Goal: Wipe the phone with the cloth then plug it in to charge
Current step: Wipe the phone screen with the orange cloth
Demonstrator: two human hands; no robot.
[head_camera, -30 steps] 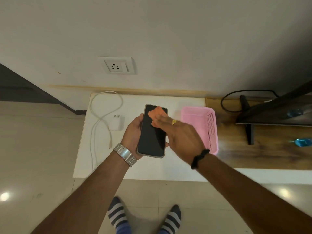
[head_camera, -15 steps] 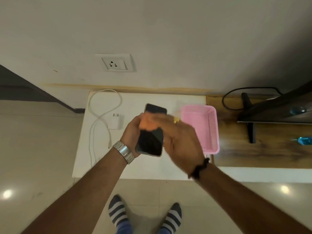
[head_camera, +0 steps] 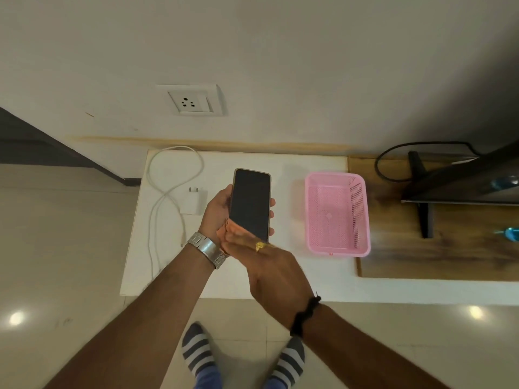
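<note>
My left hand (head_camera: pixel 217 210) grips a black phone (head_camera: pixel 250 203), screen up, above the white table (head_camera: pixel 280 273). My right hand (head_camera: pixel 269 265) presses an orange cloth (head_camera: pixel 231 230) against the phone's near end; most of the cloth is hidden under my fingers. A white charger adapter (head_camera: pixel 193 200) lies on the table left of the phone, its white cable (head_camera: pixel 160 197) looping toward the wall and down the table's left side. A white wall socket (head_camera: pixel 192 101) sits on the wall above the table.
An empty pink plastic basket (head_camera: pixel 337 217) stands on the table right of the phone. Further right is a wooden surface (head_camera: pixel 449 254) with a dark TV (head_camera: pixel 463 181), its stand and a black cable. My striped socks show on the tiled floor below.
My right hand has drawn the cloth down the screen from the phone's far end to its near end. The left hand keeps holding the phone.
</note>
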